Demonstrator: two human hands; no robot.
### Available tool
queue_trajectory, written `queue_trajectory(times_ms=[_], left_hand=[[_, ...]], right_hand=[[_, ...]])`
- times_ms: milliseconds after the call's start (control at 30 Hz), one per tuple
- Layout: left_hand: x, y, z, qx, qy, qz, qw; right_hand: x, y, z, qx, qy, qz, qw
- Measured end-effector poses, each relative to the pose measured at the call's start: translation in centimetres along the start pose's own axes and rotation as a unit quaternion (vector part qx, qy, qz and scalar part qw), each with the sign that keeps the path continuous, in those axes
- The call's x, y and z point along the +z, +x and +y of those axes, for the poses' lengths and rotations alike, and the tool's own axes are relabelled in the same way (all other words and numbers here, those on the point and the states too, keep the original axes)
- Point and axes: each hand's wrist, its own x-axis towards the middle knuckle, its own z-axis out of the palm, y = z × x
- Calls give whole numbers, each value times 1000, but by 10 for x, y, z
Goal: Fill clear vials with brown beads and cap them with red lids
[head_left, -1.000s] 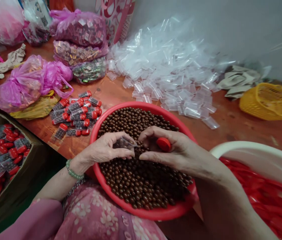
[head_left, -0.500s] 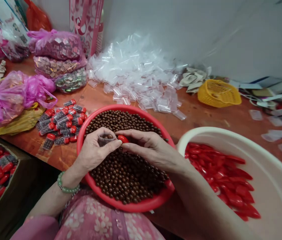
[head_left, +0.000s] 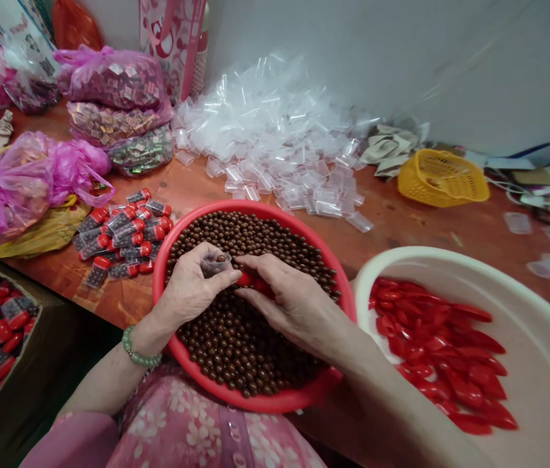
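Note:
My left hand point(head_left: 190, 279) is closed around a small clear plastic tube point(head_left: 210, 266) with a brown ball or two visible at its mouth. Between the fingers of my right hand point(head_left: 289, 296) is a shiny red cap point(head_left: 246, 279), partly covered by those fingers. Both hands meet above a red basin point(head_left: 250, 403) filled with glossy brown balls point(head_left: 236, 357). To the right, a white tub point(head_left: 402, 257) contains many red caps point(head_left: 445, 357). Left of the basin lies a pile of red-capped tubes point(head_left: 126, 234) with dark balls inside.
A heap of clear tubes point(head_left: 279, 143) lies against the wall. A yellow basket point(head_left: 443, 179) stands at the back right. Knotted pink bags point(head_left: 114, 78) crowd the back left. At lower left, a cardboard box point(head_left: 26, 377) holds more capped tubes.
The red cap has slid deeper into my right hand and shows less. The left hand's tube now has its mouth tilted more into view. The whole view has shifted slightly.

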Motion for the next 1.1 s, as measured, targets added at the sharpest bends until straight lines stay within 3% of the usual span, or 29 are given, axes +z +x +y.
queue_trajectory(times_ms=[133, 233, 367, 500, 633, 833, 1000, 1100], left_hand=[[0, 1, 0, 3, -7, 17, 1000], [0, 1, 1, -1, -21, 14, 1000], [-3, 3, -2, -14, -61, 9, 998], [-6, 6, -6, -9, -89, 6, 996], [-4, 6, -5, -15, -75, -3, 997], [0, 1, -3, -9, -49, -19, 999], [1, 0, -3, -4, -60, -37, 998], [0, -1, -3, -17, -89, -50, 995]], right_hand=[[1, -3, -4, 5, -270, 21, 963], [0, -2, -4, -9, -310, 9, 951], [1, -2, 1, -30, -231, 8, 973], [4, -5, 7, -71, -146, 68, 984], [7, -6, 7, -63, -72, 136, 986], [11, -3, 2, -78, 59, 182, 979], [12, -2, -4, 6, 197, 170, 966], [9, -2, -5, 129, 325, 190, 917]])
